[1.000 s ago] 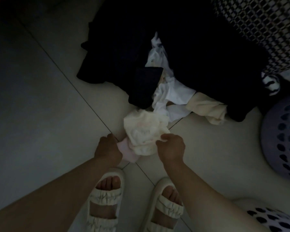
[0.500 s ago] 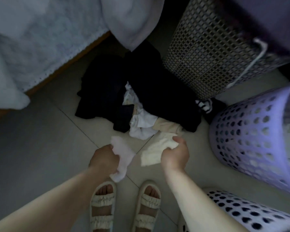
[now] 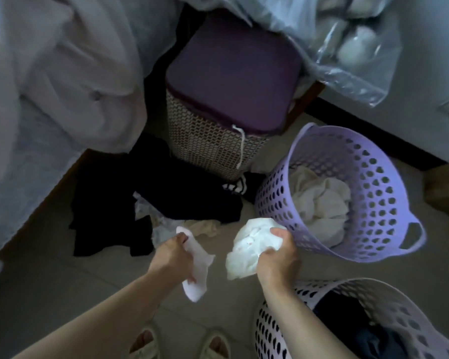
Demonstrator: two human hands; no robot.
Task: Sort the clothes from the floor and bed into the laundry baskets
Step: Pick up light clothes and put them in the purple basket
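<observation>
left hand (image 3: 173, 257): fingers curled round a small pale pink-white cloth (image 3: 197, 265); cloth hangs below the fist, clear of the floor.
right hand (image 3: 278, 257): gripping a crumpled cream-white garment (image 3: 249, 248), bunched above and left of the knuckles.
hand spacing: apart, the two cloths near each other between them, not touching.
lilac perforated plastic laundry basket (image 3: 373, 177): round, tilted toward the camera, just right of the cream-white garment; holds a heap of white fabric (image 3: 319, 200); loop handle at lower right rim.
white perforated plastic laundry basket (image 3: 399, 301): bottom right, under the right forearm; dark clothes (image 3: 353, 327) inside.
floor pile: black garments (image 3: 166, 200) spread on the pale tiled floor (image 3: 49, 281), ahead of the hands; light crumpled pieces (image 3: 163, 224) at its near edge; a black-and-white striped item (image 3: 235, 186) between pile and lilac basket.
woven lattice hamper with purple lid (image 3: 231, 73): behind the pile, lid on, white cord hanging down its front.
bed (image 3: 36, 99): left side, pale bedding draped over the edge down to near the pile.
clear plastic bag (image 3: 347, 53): top right, pale bundles inside, contents unclear.
feet: cream ruffled sandals (image 3: 215, 345) at bottom edge, partly cut off.
</observation>
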